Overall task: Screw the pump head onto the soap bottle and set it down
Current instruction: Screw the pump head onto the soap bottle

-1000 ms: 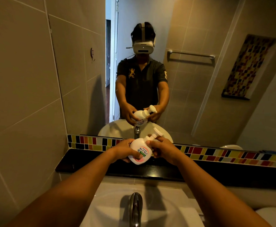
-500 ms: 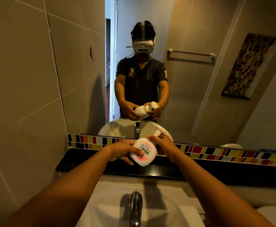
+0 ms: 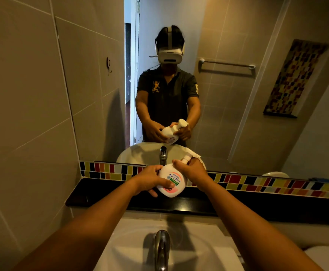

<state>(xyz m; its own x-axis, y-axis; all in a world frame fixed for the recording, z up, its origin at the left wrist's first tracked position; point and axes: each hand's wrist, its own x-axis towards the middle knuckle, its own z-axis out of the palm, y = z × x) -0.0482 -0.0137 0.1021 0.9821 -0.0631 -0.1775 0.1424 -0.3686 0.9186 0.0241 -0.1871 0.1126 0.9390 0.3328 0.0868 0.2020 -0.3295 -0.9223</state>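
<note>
A white soap bottle (image 3: 173,182) with a pink and green label hangs tilted in the air above the black ledge (image 3: 105,194). My left hand (image 3: 150,179) grips the bottle's body from the left. Wrapped around the bottle's neck is my right hand (image 3: 192,170), holding the white pump head (image 3: 186,159), whose nozzle sticks up past my fingers. The joint between pump and bottle is hidden by my right hand. The mirror shows the same grip from the far side.
Below my arms is a white basin (image 3: 132,249) with a chrome tap (image 3: 162,249). A coloured mosaic strip (image 3: 277,184) runs under the mirror. Beige tiled wall stands close on the left. A white rounded object (image 3: 325,257) sits at the lower right.
The bottle has tipped further, its base swinging toward me and its label turning up. My right hand has shifted its hold around the neck and pump head. Both hands stay above the ledge.
</note>
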